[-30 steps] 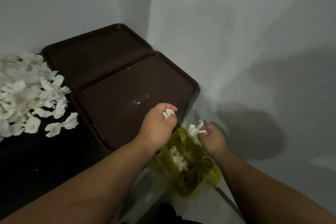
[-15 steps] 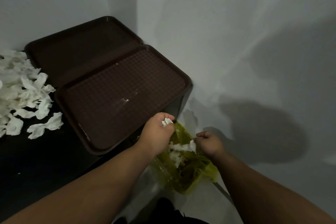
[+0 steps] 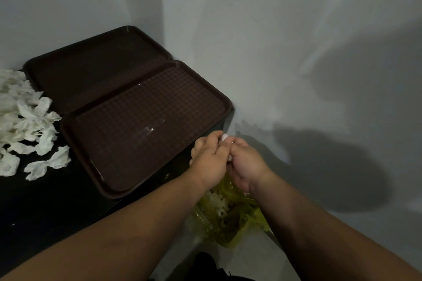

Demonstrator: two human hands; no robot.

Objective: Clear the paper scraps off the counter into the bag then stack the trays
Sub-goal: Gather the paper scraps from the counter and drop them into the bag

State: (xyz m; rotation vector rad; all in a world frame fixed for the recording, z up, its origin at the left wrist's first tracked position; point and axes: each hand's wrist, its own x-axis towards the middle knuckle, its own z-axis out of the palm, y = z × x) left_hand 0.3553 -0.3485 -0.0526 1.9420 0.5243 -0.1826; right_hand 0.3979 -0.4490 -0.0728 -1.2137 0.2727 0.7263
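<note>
Scraps (image 3: pixel 27 125) are judged light, soft and crushable, best gathered in bunches. Some are pinched in left hand (image 3: pixel 210 159) over bag (image 3: pixel 228 223); right hand (image 3: pixel 245 164) is curled, hold undetermined.

No readable text, label or number shows anywhere.

we see: grey walls (image 3: pixel 274 29) meeting in a corner | broad shadow (image 3: pixel 331 166) on right wall | pale floor (image 3: pixel 249 262) below
</note>
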